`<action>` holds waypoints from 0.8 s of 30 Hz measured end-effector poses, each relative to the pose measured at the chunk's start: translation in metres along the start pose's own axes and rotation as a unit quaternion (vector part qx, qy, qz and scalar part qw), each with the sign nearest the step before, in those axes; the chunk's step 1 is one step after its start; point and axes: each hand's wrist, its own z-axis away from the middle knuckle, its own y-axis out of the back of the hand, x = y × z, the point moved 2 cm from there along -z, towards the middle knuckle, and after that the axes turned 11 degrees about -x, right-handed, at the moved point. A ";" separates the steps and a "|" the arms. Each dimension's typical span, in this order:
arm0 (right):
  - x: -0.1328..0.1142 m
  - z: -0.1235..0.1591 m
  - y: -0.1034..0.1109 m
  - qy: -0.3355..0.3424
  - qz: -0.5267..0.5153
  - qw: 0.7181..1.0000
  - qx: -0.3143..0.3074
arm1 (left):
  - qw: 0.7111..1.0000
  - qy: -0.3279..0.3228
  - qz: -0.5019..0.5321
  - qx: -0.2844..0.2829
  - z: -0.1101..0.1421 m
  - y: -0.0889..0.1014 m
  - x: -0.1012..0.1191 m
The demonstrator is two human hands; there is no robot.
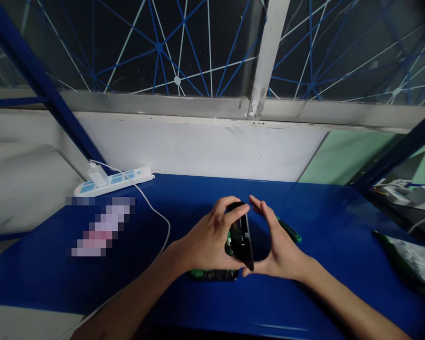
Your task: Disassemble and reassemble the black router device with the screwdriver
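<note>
My left hand (217,236) grips a thin black plastic cover (241,238), fingers over its top edge and thumb near its lower end. The cover is tilted nearly on edge, with small white markings on the side facing right. My right hand (278,245) is beside it, fingers spread and curved. Its thumb tip is close to the cover's lower corner; I cannot tell whether they touch. Below my left hand lies a black-framed device with a green circuit board (214,274), partly hidden. A green-handled tool (289,230) lies behind my right hand, partly covered by it.
A white power strip (115,181) with a plugged-in charger (98,175) sits at the back left. Its white cable (152,208) runs across the blue table (326,217) under my left arm. A blurred-out item (102,229) lies left, a green-and-silver packet (411,259) right.
</note>
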 end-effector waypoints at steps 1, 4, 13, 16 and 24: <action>0.002 -0.002 -0.002 -0.008 -0.013 1.000 -0.016 | 1.000 0.003 0.025 0.006 0.001 0.001 -0.001; 0.007 -0.010 -0.009 -0.010 -0.047 0.998 -0.042 | 0.997 0.011 0.073 0.016 0.003 0.001 -0.005; 0.010 -0.010 -0.014 -0.027 -0.070 0.997 -0.034 | 0.989 -0.020 0.133 0.066 0.007 -0.011 -0.024; 0.015 -0.007 -0.013 -0.044 -0.063 0.997 -0.029 | 0.990 -0.018 0.130 0.059 0.008 -0.012 -0.027; 0.021 -0.001 -0.011 -0.051 -0.031 0.998 -0.018 | 0.995 -0.004 0.103 0.011 0.011 -0.011 -0.035</action>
